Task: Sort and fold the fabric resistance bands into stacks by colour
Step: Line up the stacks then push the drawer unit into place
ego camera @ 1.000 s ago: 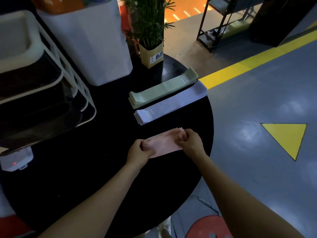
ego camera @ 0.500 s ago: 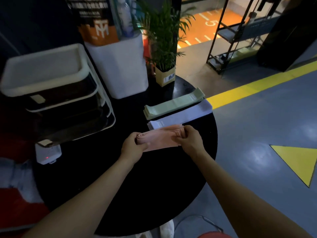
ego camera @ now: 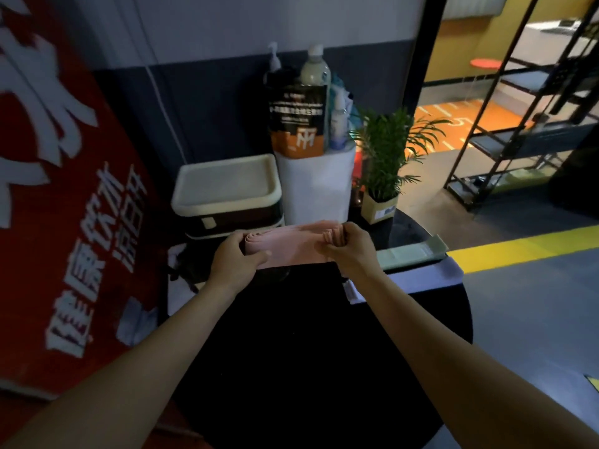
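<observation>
The left hand (ego camera: 235,256) grips the rolled left end of the pink bands (ego camera: 293,246), and the right hand (ego camera: 348,246) pinches their bunched right end, holding them above the black round table (ego camera: 324,367) at mid-frame. Right of centre, the green stack (ego camera: 410,252) and white stack (ego camera: 424,275) lie side by side on the table.

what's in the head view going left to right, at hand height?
Red banner → left hand → pink bands → right hand → green stack → yellow floor line.
</observation>
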Demonstrator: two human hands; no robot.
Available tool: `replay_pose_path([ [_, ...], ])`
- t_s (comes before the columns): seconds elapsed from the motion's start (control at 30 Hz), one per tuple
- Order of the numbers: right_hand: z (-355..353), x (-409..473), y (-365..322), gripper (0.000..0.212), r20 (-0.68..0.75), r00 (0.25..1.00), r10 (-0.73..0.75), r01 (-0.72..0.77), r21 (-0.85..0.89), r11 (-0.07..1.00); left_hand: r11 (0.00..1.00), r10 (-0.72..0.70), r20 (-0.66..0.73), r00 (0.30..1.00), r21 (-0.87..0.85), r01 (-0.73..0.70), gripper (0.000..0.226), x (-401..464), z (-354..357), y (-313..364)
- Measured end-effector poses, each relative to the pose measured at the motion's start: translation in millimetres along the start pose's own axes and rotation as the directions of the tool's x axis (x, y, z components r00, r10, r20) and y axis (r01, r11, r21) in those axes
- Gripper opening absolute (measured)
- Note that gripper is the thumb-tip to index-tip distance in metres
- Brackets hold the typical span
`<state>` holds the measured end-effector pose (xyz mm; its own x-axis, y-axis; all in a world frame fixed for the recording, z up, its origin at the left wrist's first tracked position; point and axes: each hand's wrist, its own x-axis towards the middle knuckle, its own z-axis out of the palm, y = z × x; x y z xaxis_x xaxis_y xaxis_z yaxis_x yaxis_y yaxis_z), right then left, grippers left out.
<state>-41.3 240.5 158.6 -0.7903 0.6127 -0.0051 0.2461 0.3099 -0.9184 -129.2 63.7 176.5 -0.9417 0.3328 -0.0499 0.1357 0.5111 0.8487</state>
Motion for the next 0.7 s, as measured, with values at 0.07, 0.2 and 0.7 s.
replay_pose_path([
  [0.07,21.7,4.7,-13.0,0.022,0.003,1.000,-0.004,0.004,-0.027,1.000,0.999,-0.040,-0.019,0.999,0.022,0.041,0.032,12.7,-18.1,-8.4],
  [0.2,64.9,14.4,-27.8,0.023,0.051,0.997,0.052,-0.047,-0.095,0.994,0.983,-0.141,-0.077,0.987,0.106,0.149,0.044,33.8,-45.0,-28.2],
  [0.7,151.1,33.5,-22.9,0.011,0.081,0.969,0.232,-0.166,-0.481,0.861,0.914,-0.172,-0.009,0.985,0.371,0.163,0.038,66.9,-58.0,-84.2],
])
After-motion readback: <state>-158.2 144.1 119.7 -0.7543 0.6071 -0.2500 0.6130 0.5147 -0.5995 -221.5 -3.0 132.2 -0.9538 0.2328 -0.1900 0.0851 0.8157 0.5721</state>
